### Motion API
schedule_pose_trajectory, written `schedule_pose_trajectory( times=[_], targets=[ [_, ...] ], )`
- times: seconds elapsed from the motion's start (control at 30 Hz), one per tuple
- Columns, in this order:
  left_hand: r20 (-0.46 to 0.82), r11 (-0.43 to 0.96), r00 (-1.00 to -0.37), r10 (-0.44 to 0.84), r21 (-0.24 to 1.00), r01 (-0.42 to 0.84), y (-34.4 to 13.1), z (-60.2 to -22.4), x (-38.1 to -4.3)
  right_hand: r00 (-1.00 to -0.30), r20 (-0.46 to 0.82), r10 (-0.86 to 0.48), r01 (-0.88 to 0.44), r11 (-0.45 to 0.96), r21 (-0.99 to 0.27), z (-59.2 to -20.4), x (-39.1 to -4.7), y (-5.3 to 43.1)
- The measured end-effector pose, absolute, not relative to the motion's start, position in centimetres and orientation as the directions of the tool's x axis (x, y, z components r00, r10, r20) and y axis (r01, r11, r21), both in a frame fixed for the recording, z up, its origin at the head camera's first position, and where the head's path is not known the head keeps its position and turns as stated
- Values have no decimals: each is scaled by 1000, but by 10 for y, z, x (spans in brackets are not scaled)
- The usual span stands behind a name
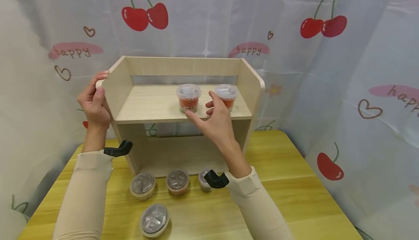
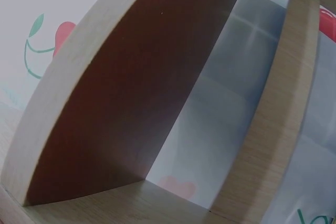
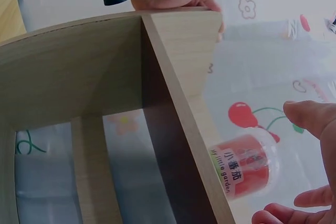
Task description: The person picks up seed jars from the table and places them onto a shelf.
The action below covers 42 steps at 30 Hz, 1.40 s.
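Observation:
A small wooden two-tier shelf (image 1: 184, 120) stands on the table. My left hand (image 1: 95, 103) grips the front edge of its left side panel, thumb in front and fingers over the top. Two clear lidded cups with red contents stand on the upper board: a left cup (image 1: 188, 98) and a right cup (image 1: 227, 96). My right hand (image 1: 216, 122) is between them, thumb and fingers spread apart with a gap. Its thumb tip overlaps the left cup's base in the head view, and its fingers partly cover the right cup. A labelled cup (image 3: 244, 163) faces the spread fingers in the right wrist view.
On the yellow wood-grain table (image 1: 278, 182), several lidded cups stand before the shelf, among them a near cup (image 1: 155, 220), a left cup (image 1: 142, 185), and a smaller cup (image 1: 205, 180) beside the right wrist's black camera mount (image 1: 216, 179). A cherry-print curtain (image 1: 196, 22) hangs behind.

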<state>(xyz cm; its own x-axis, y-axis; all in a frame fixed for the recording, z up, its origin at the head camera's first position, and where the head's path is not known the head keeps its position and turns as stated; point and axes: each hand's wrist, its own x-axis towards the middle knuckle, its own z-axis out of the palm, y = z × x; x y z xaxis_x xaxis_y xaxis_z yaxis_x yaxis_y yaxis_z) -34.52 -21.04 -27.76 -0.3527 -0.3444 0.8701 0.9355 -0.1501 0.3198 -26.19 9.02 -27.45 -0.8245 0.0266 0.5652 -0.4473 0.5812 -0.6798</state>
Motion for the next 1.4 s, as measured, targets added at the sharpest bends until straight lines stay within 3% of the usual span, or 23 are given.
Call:
schedule_pose_trajectory(
  times=[0.63,0.9,1.4],
  targets=[
    [867,-129,-351,-354,327,936,-205,-273,-338,-794,607,33,-487,564,-667,-315,-223,118],
    [882,-79,-351,-314,344,935,-209,-270,-333,-821,568,55,-444,564,-696,-347,-211,128],
    [864,-160,-362,-350,325,932,-203,-266,-331,-892,446,78,-327,570,-753,-403,-197,141]
  ],
)
